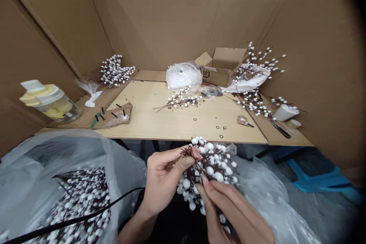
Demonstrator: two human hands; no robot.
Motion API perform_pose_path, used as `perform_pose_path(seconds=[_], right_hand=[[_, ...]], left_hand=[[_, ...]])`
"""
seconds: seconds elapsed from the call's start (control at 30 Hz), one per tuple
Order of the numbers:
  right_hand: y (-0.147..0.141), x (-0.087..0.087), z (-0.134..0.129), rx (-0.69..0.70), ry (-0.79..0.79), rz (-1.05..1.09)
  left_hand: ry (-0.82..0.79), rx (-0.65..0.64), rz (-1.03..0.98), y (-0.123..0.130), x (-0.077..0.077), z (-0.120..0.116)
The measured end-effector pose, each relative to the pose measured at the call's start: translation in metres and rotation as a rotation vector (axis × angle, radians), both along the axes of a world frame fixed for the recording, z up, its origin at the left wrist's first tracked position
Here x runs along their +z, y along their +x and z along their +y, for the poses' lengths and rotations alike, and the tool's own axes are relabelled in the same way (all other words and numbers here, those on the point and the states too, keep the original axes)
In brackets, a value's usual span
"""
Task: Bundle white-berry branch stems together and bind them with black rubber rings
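Observation:
Both hands hold a dense artificial spray of white berries on dark brown twigs (207,171) just below the table's front edge. My left hand (162,179) pinches the spray's brown twig ends between thumb and fingers. My right hand (228,209) grips the lower part among the berries, and its fingers hide some stems. To the left, a clear plastic bag (42,164) holds a heap of similar berry sprays (81,202). A looser spray (180,100) lies on the pale wooden board (183,124).
Cardboard walls surround the board. On it stand a cardboard box (221,66), a white plastic bundle (183,76), a glass jar (51,103), and a black-handled cutter (281,131). Small black rings are scattered there. A blue stool (317,171) stands low at right.

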State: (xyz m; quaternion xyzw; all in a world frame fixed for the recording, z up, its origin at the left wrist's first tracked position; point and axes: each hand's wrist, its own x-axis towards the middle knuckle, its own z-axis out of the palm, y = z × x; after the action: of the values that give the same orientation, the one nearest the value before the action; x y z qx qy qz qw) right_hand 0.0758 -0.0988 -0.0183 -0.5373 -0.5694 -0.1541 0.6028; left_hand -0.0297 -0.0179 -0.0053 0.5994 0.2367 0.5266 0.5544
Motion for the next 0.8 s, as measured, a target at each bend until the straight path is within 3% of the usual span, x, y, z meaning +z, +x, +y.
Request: perform_pose_path(seconds=[0.17,0.3,0.47,0.7,0.8], right_hand=[[0.01,0.01,0.02,0.098,0.074,-0.099],[0.012,0.02,0.042,0.093,0.17,-0.056],[0.009,0.027,0.061,0.09,0.225,-0.024],[0.021,0.028,0.071,0.172,0.079,-0.07],[0.024,0.024,0.072,0.108,0.062,-0.16]], left_hand=[[0.034,0.025,-0.095,0.009,0.013,0.016],[0.041,0.078,-0.132,0.014,0.022,0.036],[0.039,0.051,-0.12,0.015,0.027,0.052],[0.029,0.043,-0.095,0.015,0.022,0.067],[0.015,0.026,-0.097,0.015,0.02,0.069]])
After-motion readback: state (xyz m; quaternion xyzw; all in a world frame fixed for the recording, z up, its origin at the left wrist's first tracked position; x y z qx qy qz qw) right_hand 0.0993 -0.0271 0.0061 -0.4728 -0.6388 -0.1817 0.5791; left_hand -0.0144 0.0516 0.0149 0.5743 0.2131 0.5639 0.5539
